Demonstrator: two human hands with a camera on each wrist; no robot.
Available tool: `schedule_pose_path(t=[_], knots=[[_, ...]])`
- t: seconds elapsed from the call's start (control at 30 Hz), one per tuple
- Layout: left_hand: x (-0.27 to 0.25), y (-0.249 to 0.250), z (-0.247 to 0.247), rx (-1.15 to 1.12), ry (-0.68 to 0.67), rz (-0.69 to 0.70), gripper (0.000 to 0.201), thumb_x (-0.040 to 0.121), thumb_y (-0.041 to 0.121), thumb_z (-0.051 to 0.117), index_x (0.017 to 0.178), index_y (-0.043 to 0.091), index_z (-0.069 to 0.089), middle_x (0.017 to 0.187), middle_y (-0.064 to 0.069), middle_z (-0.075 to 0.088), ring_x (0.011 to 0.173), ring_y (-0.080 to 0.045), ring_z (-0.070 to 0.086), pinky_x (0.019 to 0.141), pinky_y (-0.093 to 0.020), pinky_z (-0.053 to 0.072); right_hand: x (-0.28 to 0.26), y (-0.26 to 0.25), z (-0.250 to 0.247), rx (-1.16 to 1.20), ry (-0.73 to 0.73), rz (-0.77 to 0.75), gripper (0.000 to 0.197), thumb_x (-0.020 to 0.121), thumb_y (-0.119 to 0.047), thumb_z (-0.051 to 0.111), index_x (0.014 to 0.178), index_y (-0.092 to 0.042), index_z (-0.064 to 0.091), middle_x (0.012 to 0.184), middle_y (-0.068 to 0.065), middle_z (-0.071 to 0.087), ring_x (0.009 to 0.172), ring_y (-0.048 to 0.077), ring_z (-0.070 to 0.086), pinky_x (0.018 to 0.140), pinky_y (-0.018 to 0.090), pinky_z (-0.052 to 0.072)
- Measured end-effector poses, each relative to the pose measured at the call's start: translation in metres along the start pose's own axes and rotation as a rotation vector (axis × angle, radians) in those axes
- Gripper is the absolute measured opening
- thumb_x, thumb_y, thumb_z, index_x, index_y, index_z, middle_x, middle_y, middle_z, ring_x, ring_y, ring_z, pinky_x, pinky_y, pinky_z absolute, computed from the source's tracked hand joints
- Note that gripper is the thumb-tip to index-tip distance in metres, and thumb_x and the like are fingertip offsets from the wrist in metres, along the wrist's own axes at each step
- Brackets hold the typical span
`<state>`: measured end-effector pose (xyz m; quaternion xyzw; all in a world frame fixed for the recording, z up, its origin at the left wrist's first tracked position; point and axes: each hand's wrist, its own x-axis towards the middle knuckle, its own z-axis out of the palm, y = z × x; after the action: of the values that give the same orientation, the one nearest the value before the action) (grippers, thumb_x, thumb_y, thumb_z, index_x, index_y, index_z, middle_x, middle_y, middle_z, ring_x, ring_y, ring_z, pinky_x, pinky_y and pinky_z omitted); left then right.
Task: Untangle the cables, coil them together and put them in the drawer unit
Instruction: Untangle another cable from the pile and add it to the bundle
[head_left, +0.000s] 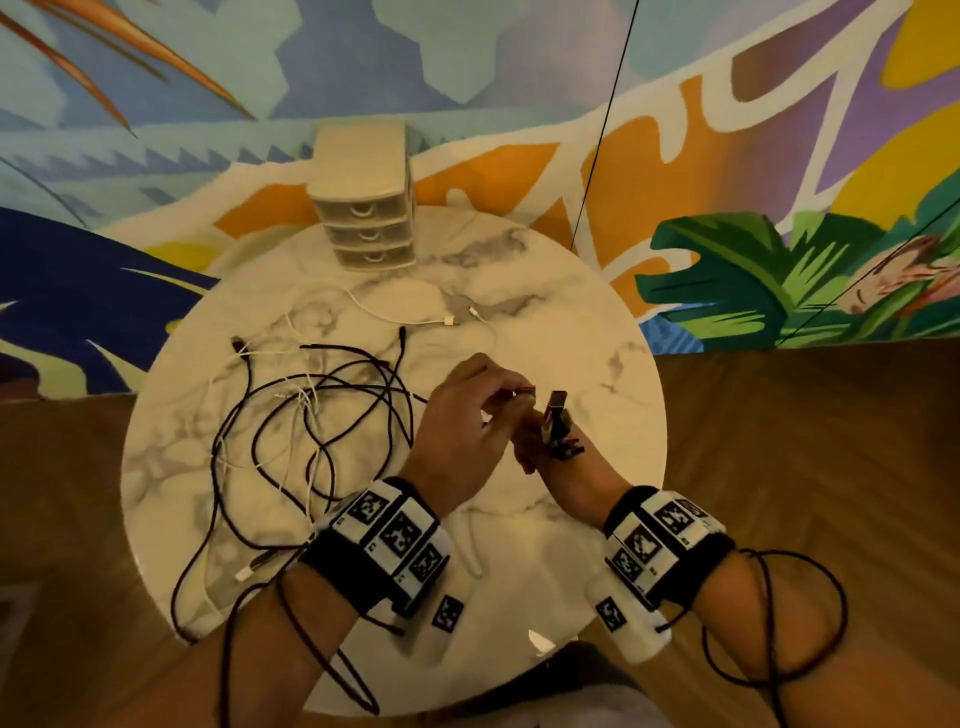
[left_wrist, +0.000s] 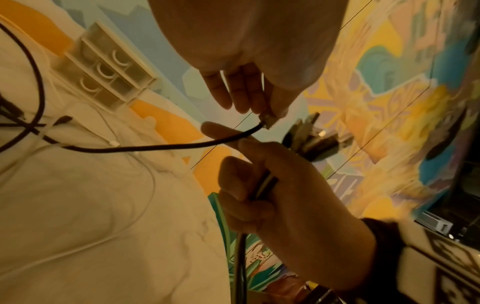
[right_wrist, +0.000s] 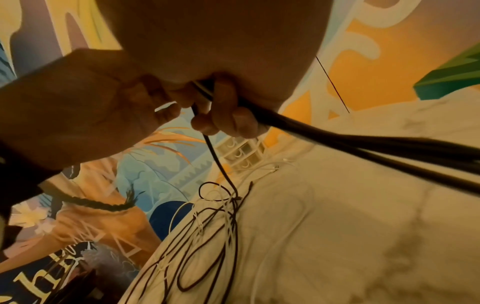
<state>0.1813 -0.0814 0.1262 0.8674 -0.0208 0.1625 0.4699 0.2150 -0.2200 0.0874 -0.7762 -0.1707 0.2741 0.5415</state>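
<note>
A tangle of dark cables (head_left: 322, 415) and thin white cables (head_left: 395, 312) lies on the left half of the round marble table (head_left: 545, 322). My left hand (head_left: 506, 397) pinches the plug end of one dark cable (left_wrist: 155, 147) that runs back to the tangle. Right beside it, my right hand (head_left: 540, 441) grips a bundle of cable ends (left_wrist: 309, 139), plugs sticking up above the fist. In the right wrist view its fingers (right_wrist: 221, 115) curl round several dark strands (right_wrist: 363, 148). The beige three-drawer unit (head_left: 366, 208) stands at the table's far edge, drawers closed.
A painted mural wall rises behind the table. Wooden floor (head_left: 805, 441) surrounds it. Dark cable loops (head_left: 769, 623) hang beside my right forearm, off the table's near right edge. One thin black line (head_left: 602, 130) runs down the wall to the table's back.
</note>
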Motion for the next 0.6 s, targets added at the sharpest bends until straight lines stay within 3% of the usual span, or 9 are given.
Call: schedule_pose_path(t=[0.1, 0.17, 0.23, 0.3, 0.37, 0.43, 0.5, 0.6], knots=[[-0.002, 0.008, 0.001, -0.020, 0.007, 0.008, 0.015, 0.086, 0.016, 0.058, 0.094, 0.009, 0.069, 0.088, 0.003, 0.056, 0.082, -0.003, 0.055, 0.072, -0.006, 0.039, 0.005, -0.005, 0.002, -0.006, 0.025, -0.014, 0.023, 0.077, -0.045, 0.050, 0.058, -0.030, 0.050, 0.059, -0.006, 0.048, 0.058, 0.017, 0.040, 0.060, 0.039, 0.033], [-0.003, 0.010, 0.002, -0.015, 0.028, 0.002, 0.015, 0.086, 0.015, 0.058, 0.094, 0.009, 0.069, 0.087, 0.005, 0.055, 0.081, -0.002, 0.053, 0.071, -0.005, 0.038, 0.008, -0.004, 0.000, -0.040, 0.022, -0.055, 0.017, 0.079, -0.033, 0.049, 0.063, -0.037, 0.054, 0.062, -0.011, 0.053, 0.058, 0.010, 0.044, 0.060, 0.036, 0.036], [-0.003, 0.010, 0.003, -0.010, 0.038, 0.002, 0.015, 0.085, 0.013, 0.059, 0.094, 0.009, 0.070, 0.086, 0.005, 0.056, 0.081, -0.001, 0.053, 0.071, -0.005, 0.038, 0.008, -0.007, 0.000, -0.059, 0.015, -0.105, 0.018, 0.085, -0.029, 0.051, 0.077, -0.043, 0.059, 0.074, -0.010, 0.061, 0.069, 0.005, 0.056, 0.066, 0.030, 0.044], [-0.002, 0.011, 0.006, -0.001, 0.047, 0.010, 0.013, 0.086, 0.012, 0.059, 0.094, 0.009, 0.069, 0.087, 0.004, 0.057, 0.082, -0.002, 0.053, 0.072, -0.005, 0.038, 0.010, -0.012, -0.003, -0.028, 0.036, -0.127, 0.030, 0.091, -0.009, 0.053, 0.082, -0.037, 0.057, 0.078, -0.012, 0.057, 0.072, -0.007, 0.057, 0.068, 0.015, 0.042], [-0.002, 0.014, 0.010, 0.006, 0.048, 0.019, 0.013, 0.087, 0.015, 0.059, 0.094, 0.009, 0.069, 0.088, 0.003, 0.059, 0.083, -0.003, 0.054, 0.073, -0.007, 0.040, 0.010, -0.013, -0.004, -0.049, 0.038, -0.122, 0.032, 0.091, 0.007, 0.050, 0.077, -0.022, 0.052, 0.072, -0.015, 0.048, 0.066, -0.011, 0.054, 0.062, 0.010, 0.039], [-0.003, 0.018, 0.011, -0.014, 0.053, 0.025, 0.019, 0.088, 0.022, 0.056, 0.094, 0.010, 0.069, 0.089, 0.003, 0.060, 0.084, -0.006, 0.056, 0.073, -0.012, 0.044, 0.011, -0.014, -0.005, -0.126, 0.020, -0.129, 0.021, 0.091, 0.005, 0.050, 0.082, -0.012, 0.058, 0.070, -0.016, 0.046, 0.064, -0.004, 0.052, 0.062, 0.012, 0.036], [-0.005, 0.021, 0.012, -0.043, 0.084, -0.011, 0.023, 0.088, 0.027, 0.053, 0.098, 0.013, 0.068, 0.094, 0.003, 0.059, 0.088, -0.010, 0.057, 0.074, -0.018, 0.047, 0.013, -0.012, -0.008, -0.108, 0.048, -0.121, 0.021, 0.092, 0.001, 0.051, 0.081, -0.016, 0.057, 0.069, -0.014, 0.050, 0.062, -0.003, 0.052, 0.063, 0.014, 0.039], [-0.013, 0.011, 0.021, -0.150, 0.107, -0.225, 0.030, 0.085, 0.018, 0.057, 0.114, 0.026, 0.058, 0.110, 0.008, 0.053, 0.087, -0.008, 0.055, 0.072, -0.019, 0.047, 0.016, -0.014, -0.012, 0.104, 0.230, -0.094, 0.031, 0.097, -0.014, 0.051, 0.067, -0.021, 0.048, 0.057, -0.009, 0.051, 0.054, 0.006, 0.047, 0.061, 0.022, 0.040]])
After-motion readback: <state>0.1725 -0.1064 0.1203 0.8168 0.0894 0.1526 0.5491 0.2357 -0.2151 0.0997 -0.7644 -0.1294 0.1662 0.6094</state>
